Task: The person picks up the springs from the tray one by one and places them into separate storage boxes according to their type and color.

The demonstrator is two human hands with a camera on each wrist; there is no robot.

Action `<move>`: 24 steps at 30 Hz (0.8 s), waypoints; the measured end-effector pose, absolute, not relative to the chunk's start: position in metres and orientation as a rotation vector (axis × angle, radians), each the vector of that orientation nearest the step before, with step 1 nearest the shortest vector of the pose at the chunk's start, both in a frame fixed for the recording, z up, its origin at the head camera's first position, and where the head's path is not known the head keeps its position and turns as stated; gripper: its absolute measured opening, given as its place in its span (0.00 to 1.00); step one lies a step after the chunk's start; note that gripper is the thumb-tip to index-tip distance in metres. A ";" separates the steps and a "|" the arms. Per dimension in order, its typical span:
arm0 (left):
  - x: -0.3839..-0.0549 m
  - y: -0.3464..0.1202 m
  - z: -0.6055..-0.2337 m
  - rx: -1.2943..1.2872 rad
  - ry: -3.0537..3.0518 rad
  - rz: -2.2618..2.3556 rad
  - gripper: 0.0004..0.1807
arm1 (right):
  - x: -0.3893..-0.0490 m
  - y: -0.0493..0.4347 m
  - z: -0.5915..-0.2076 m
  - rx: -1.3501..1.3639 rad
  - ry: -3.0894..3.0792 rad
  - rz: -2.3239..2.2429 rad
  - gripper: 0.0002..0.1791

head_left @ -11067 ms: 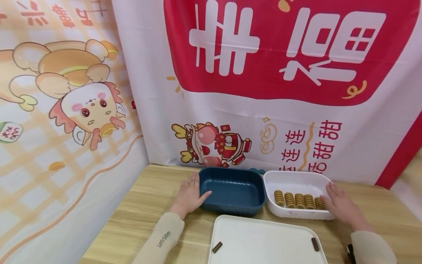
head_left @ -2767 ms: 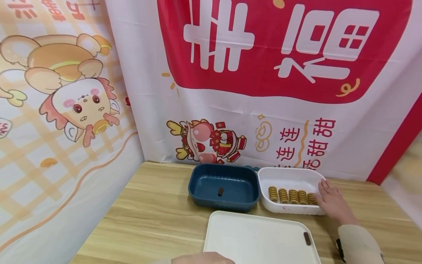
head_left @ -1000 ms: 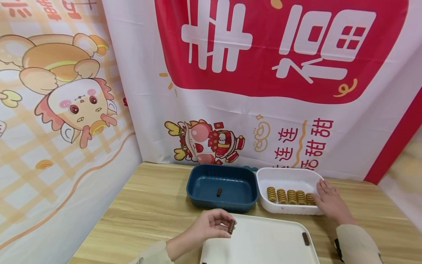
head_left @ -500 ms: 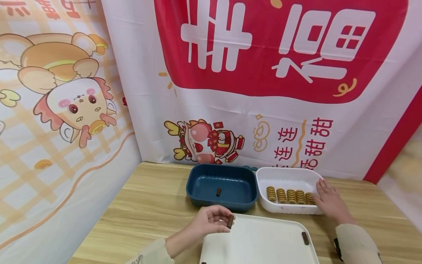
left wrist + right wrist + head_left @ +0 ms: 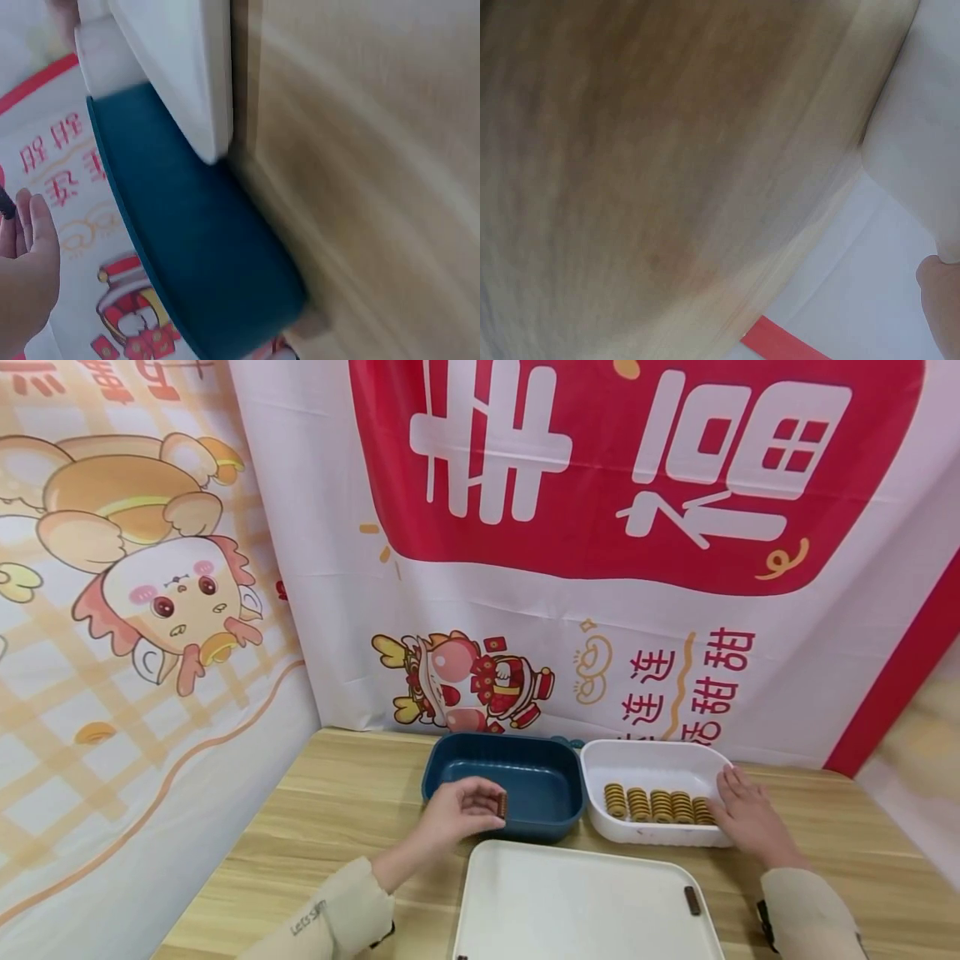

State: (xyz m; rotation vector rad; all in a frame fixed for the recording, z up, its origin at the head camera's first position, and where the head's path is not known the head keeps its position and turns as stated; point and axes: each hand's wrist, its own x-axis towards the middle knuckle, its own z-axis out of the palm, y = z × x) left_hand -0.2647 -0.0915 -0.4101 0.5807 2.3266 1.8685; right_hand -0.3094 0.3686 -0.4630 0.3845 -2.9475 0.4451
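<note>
Printed cloth [image 5: 322,610] hangs behind the wooden bench [image 5: 300,827]; cream tray [image 5: 585,902] up front, navy tub [image 5: 555,831] and white tub [image 5: 637,833] side by side beyond. Best keep the pinch light and let go low over the navy tub's floor! Right hand [image 5: 753,818] rests, fingers extended, on the white tub's end. Left hand [image 5: 453,812], apparently above the navy tub, pinches a ridged brown stick [image 5: 502,805].

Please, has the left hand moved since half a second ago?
Yes. In the head view, the left hand has moved forward and slightly left; against the dark blue bin, it now covers the near left part.
</note>
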 end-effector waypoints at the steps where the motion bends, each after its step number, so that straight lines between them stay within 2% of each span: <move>1: -0.270 -0.093 -0.410 0.610 2.379 1.838 0.16 | -0.309 0.369 -0.463 0.380 -2.948 0.443 0.36; 10: -0.309 -0.107 -0.414 0.800 2.873 1.264 0.14 | -0.309 0.368 -0.464 0.386 -2.937 0.457 0.36; 16: -0.331 -0.101 -0.418 0.798 2.953 0.902 0.11 | -0.310 0.370 -0.466 0.374 -2.946 0.447 0.36; 24: -0.349 -0.090 -0.432 0.743 2.925 0.690 0.07 | -0.308 0.368 -0.464 0.366 -2.947 0.462 0.36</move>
